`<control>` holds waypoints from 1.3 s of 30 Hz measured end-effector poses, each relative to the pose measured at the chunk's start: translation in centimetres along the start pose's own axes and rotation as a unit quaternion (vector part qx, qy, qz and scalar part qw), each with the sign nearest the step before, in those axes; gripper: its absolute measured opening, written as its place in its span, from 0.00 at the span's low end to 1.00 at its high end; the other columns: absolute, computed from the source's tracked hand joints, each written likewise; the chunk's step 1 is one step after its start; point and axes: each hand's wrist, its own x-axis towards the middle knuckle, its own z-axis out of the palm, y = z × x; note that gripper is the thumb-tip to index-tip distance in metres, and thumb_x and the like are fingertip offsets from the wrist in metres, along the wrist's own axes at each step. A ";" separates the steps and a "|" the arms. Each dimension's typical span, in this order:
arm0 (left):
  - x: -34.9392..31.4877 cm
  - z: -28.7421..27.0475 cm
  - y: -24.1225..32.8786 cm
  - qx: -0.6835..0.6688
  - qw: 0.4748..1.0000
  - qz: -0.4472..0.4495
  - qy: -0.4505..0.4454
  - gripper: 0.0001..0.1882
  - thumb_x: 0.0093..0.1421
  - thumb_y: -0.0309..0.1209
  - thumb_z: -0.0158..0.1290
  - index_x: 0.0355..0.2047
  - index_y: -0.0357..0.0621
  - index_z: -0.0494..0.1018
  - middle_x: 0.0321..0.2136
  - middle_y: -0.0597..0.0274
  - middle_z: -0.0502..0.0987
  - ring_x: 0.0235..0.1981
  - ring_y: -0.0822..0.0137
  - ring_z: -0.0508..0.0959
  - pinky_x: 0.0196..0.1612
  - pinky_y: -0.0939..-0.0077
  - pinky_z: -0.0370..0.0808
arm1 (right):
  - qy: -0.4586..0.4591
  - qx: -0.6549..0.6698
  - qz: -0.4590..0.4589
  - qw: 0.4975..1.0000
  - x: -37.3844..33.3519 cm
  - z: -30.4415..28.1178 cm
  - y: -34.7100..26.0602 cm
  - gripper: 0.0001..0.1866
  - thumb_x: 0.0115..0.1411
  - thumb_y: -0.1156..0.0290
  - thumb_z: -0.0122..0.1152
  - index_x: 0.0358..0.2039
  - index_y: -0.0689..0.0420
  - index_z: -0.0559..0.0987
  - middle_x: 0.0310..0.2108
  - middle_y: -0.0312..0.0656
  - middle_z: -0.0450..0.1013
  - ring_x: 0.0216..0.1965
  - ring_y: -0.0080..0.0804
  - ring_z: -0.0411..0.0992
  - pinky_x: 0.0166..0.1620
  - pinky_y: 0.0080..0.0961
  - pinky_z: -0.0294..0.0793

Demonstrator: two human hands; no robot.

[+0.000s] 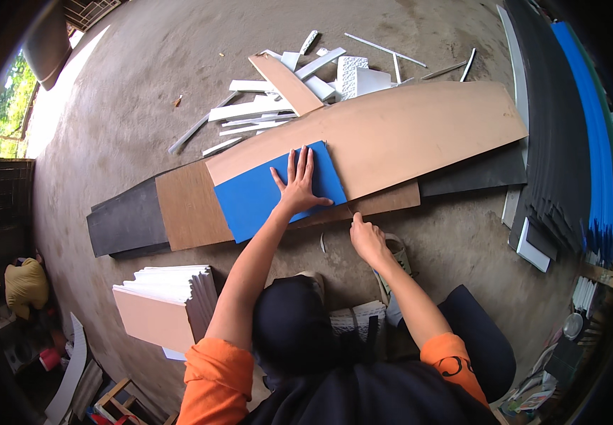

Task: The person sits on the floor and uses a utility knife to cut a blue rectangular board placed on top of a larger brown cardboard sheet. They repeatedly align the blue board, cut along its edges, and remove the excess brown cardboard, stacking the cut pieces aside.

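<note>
My left hand [296, 190] presses flat on a blue rectangular board [250, 202], its fingers spread. The blue board lies over a long tan sheet [420, 134], slightly askew to it. At the blue board's near right corner, my right hand [369, 239] is closed around a thin blade-like tool [351, 209], whose tip meets the sheet's near edge; most of the tool is hidden in the fist. Beneath the tan sheet lie a brown wooden board [189, 205] and dark grey sheets [126, 219].
White and tan offcuts [264, 106] are heaped beyond the sheet. A stack of cut boards [154, 312] stands at the near left. Long black sheets [558, 142] and blue sheets [593, 127] lie along the right. Another person in yellow [26, 287] crouches at the far left.
</note>
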 end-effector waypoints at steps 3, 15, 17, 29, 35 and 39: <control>0.2 0.2 0.0 -0.001 1.000 0.012 0.004 0.70 0.27 0.59 0.62 0.62 0.47 0.30 0.63 0.61 0.29 0.63 0.58 0.25 0.51 0.31 0.23 | 0.013 0.014 0.004 1.000 -0.8 -0.2 0.3 0.11 0.58 0.67 0.42 0.35 0.63 0.65 0.24 0.60 0.72 0.31 0.57 0.72 0.35 0.47 0.71; -2.5 -1.2 0.5 0.075 0.986 0.134 0.061 0.52 0.36 0.53 0.59 0.61 0.58 0.48 0.62 0.56 0.44 0.63 0.53 0.40 0.55 0.32 0.32 | 0.288 0.022 -0.058 0.956 12.7 -5.3 0.4 0.10 0.59 0.63 0.43 0.34 0.57 0.64 0.13 0.51 0.69 0.18 0.51 0.71 0.21 0.43 0.69; -2.6 -1.3 0.1 0.067 0.988 0.125 0.059 0.52 0.35 0.51 0.60 0.60 0.59 0.48 0.62 0.56 0.45 0.63 0.53 0.41 0.56 0.33 0.32 | 0.272 0.018 -0.046 0.961 13.3 -4.5 0.2 0.11 0.58 0.63 0.43 0.35 0.58 0.65 0.14 0.52 0.70 0.19 0.51 0.71 0.23 0.45 0.69; -0.8 -1.6 -0.8 0.054 0.986 0.129 0.088 0.47 0.36 0.55 0.57 0.58 0.59 0.55 0.60 0.58 0.50 0.63 0.57 0.45 0.59 0.41 0.31 | 0.248 0.011 -0.057 0.967 13.5 -5.7 0.4 0.12 0.58 0.63 0.44 0.33 0.60 0.67 0.13 0.51 0.70 0.18 0.50 0.72 0.22 0.42 0.71; 1.2 -2.8 -1.6 0.076 0.982 0.139 0.108 0.47 0.35 0.54 0.58 0.58 0.59 0.56 0.60 0.59 0.50 0.63 0.58 0.46 0.60 0.44 0.32 | 0.243 0.027 -0.047 0.969 13.5 -5.7 0.2 0.11 0.58 0.64 0.44 0.32 0.59 0.67 0.14 0.53 0.70 0.19 0.52 0.71 0.23 0.45 0.70; 1.9 -3.2 -2.2 0.076 0.981 0.146 0.107 0.46 0.36 0.53 0.58 0.58 0.60 0.56 0.60 0.59 0.51 0.63 0.58 0.46 0.59 0.43 0.32 | 0.235 0.013 -0.047 0.971 13.7 -5.6 0.2 0.14 0.58 0.63 0.43 0.36 0.61 0.67 0.14 0.52 0.70 0.19 0.49 0.72 0.23 0.42 0.71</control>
